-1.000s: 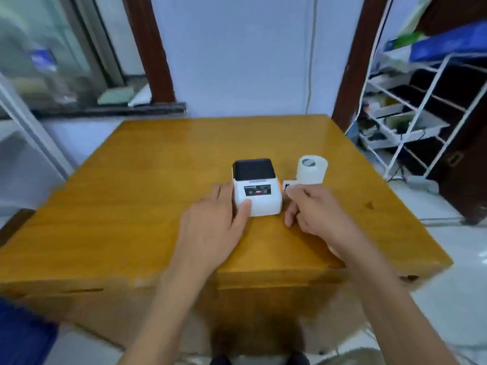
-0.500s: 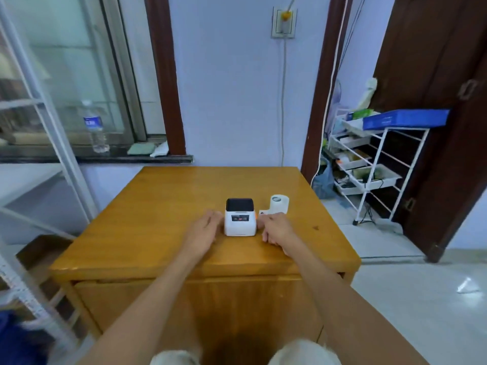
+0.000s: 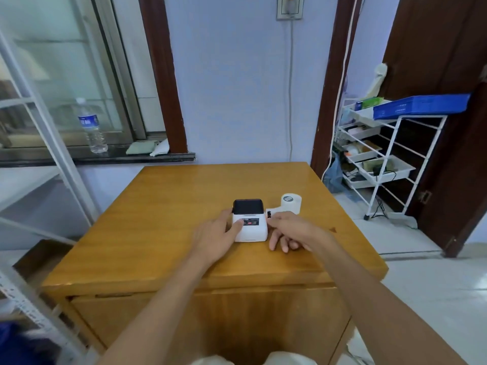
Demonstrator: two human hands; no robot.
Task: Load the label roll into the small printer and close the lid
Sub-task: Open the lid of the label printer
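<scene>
Your left hand (image 3: 220,234) now wraps printer (image 3: 249,224), thumb moved onto front panel; right hand (image 3: 288,229) loose beside it, holding nothing, seemingly. Lid still shut, label roll (image 3: 291,203) waiting on table (image 3: 158,219): opening comes next

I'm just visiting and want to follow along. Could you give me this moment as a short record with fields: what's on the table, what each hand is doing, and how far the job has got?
table: wooden table
printer: small white printer with a dark lid, lid down
label roll: white label roll standing right of the printer, not yet loaded
left hand: left hand on the printer's left side, thumb on its front
right hand: right hand beside the printer's right side, holding nothing
progress: roll outside the printer
</scene>
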